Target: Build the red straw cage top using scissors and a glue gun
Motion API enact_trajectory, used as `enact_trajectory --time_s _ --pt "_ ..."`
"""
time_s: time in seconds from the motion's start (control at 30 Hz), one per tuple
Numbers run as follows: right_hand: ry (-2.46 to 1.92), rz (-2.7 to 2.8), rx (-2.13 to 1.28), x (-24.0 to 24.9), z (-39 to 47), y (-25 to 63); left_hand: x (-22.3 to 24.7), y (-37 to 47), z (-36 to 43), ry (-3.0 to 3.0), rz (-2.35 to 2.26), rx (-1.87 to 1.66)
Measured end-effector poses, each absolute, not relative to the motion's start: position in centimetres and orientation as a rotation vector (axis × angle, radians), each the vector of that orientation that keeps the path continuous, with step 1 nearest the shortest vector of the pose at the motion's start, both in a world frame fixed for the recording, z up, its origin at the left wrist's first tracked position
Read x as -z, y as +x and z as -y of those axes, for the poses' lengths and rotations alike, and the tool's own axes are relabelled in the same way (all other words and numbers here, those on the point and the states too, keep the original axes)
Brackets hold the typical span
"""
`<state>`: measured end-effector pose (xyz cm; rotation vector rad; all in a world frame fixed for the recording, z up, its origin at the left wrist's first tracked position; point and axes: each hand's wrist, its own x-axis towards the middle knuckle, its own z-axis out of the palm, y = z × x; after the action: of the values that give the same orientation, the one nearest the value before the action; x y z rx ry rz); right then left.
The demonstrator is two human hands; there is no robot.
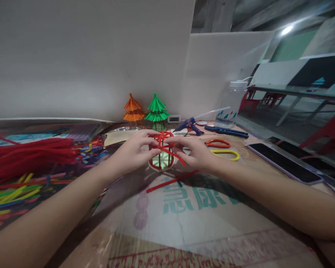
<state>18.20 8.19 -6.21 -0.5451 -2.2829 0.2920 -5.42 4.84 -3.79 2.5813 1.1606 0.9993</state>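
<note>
A small round frame point(160, 162) with a pale green base, dark upright posts and red pipe cleaners across its top stands on the work surface. My left hand point(138, 150) reaches it from the left, thumb and fingers closed on a red pipe cleaner at its top edge. From the right, my right hand point(194, 152) pinches the same red pipe cleaner point(179, 158), whose loose end sticks out toward me. Both sets of fingertips partly cover the upper rim. Another red pipe cleaner point(170, 182) lies flat in front of the frame.
Orange point(132, 109) and green point(156, 109) tiered pagoda models stand by the wall. A blue glue gun point(190, 125), pliers point(226, 131), scissors point(226, 153), a phone point(284, 163) and a clear bottle point(230, 104) lie or stand rightward. Bundled red pipe cleaners point(30, 154) fill the left.
</note>
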Motion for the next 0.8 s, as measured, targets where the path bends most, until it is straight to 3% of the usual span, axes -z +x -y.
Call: enact_trajectory --time_s 0.3,0.8 --pt "-0.573 2.433 0.003 4.5 -7.9 18.4 3.9 -5.2 -4.7 2.604 -1.131 -1.030" --pt "-0.832 2.482 -0.078 2.7 -6.5 17.6 3.9 -5.1 -4.6 2.641 -1.133 -1.025"
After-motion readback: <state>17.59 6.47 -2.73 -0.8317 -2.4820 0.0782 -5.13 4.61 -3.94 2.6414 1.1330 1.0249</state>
